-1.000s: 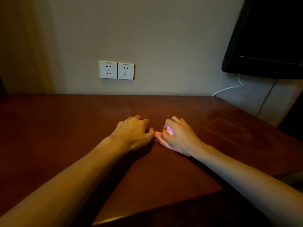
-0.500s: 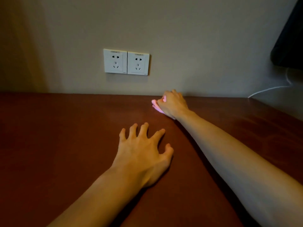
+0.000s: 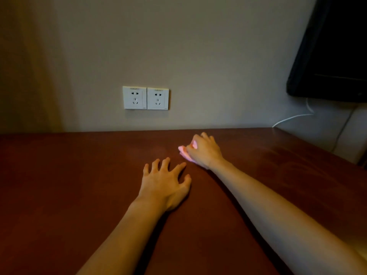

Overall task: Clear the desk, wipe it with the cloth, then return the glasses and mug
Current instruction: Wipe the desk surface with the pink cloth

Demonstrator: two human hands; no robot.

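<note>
My right hand [image 3: 205, 152] presses a small pink cloth [image 3: 183, 152] flat on the dark red-brown desk [image 3: 69, 185], a little short of the back wall. Most of the cloth is hidden under my palm and fingers; only its left edge shows. My left hand [image 3: 165, 184] rests on the desk nearer to me, fingers spread, holding nothing, just left of my right forearm. No glasses and no mug are in view.
Two white wall sockets [image 3: 146, 98] sit above the desk's back edge. A black screen [image 3: 333, 48] hangs at the upper right, with a white cable [image 3: 292, 118] running down behind the desk's right corner.
My right hand with the cloth has drawn back from the wall towards me and slightly right. My left hand stays spread on the desk. The view has shifted right, showing the screen again.
</note>
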